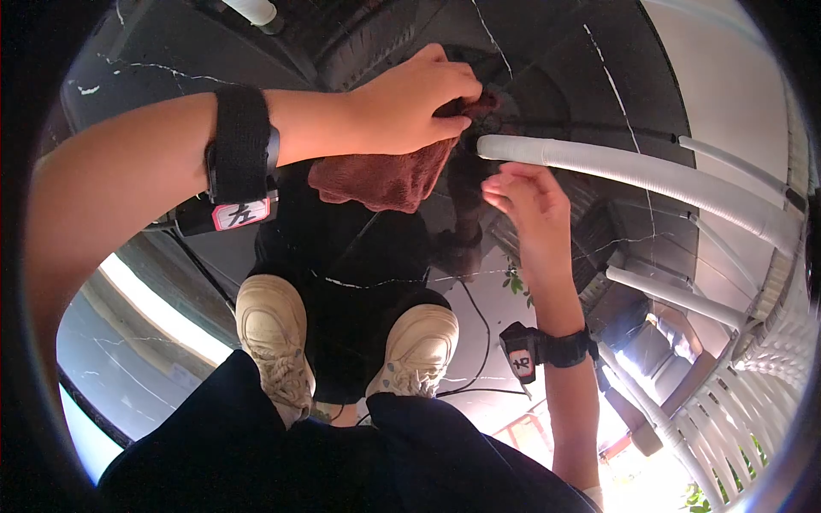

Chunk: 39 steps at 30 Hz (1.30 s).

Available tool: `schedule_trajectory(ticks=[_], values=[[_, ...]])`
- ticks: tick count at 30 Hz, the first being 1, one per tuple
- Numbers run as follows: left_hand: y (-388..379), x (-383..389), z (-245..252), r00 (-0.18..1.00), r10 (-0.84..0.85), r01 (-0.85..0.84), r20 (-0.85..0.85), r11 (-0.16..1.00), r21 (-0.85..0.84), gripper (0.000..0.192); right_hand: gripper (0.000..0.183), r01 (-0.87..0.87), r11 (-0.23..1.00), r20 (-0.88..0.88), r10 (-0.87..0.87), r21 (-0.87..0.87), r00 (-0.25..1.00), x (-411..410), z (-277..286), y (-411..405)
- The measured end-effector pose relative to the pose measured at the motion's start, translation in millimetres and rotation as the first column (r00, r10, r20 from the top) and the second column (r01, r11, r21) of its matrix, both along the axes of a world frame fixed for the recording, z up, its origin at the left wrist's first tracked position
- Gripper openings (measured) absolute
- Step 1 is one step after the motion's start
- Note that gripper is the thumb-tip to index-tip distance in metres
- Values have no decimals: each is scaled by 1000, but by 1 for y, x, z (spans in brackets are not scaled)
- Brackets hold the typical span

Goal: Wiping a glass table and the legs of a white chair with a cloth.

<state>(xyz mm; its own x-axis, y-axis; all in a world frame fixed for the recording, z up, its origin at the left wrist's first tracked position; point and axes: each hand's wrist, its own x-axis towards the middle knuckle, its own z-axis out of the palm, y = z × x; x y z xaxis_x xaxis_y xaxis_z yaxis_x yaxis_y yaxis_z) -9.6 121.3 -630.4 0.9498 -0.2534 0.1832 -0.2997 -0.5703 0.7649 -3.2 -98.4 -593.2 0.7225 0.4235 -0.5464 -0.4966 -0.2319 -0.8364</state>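
Note:
My left hand (pixel 417 99) grips a bunched brown cloth (pixel 388 176) between thumb and fingers. Part of the cloth hangs down in a fold below the palm. Just right of it is the lower end of a thick white wrapped chair leg (pixel 628 173), with a dark foot at its tip. My right hand (pixel 532 192) is just below that leg, fingers curled in toward the thumb, and nothing shows in them. Whether it touches the leg is unclear. Both wrists carry black straps with small labelled devices.
A glossy black floor (pixel 359 247) with white veins mirrors the surroundings. My cream shoes (pixel 272 327) stand on it. The white woven chair (pixel 725 423) reaches along the right side, with more bars and legs (pixel 673 298). Another white leg end (pixel 253 9) shows at the top.

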Motion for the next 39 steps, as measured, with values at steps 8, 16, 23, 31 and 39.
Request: schedule_trajectory(ticks=[8,16,23,31,39], values=[[-21,10,-3,999,41,-40,-31,999,24,23,40,46,987,427,23,-151,904,15,4,7],[-37,9,3,999,-2,10,-37,972,235,19,37,-64,995,397,87,-72,914,21,-6,8],[-46,4,-4,998,57,-57,6,965,256,9,32,-91,979,433,164,-184,886,25,-9,5],[-40,6,-5,996,93,-94,16,983,160,11,30,-101,983,470,162,-152,868,24,-18,3],[-47,11,4,993,117,-109,-31,975,194,12,29,-99,986,475,152,-136,867,24,-22,2]])
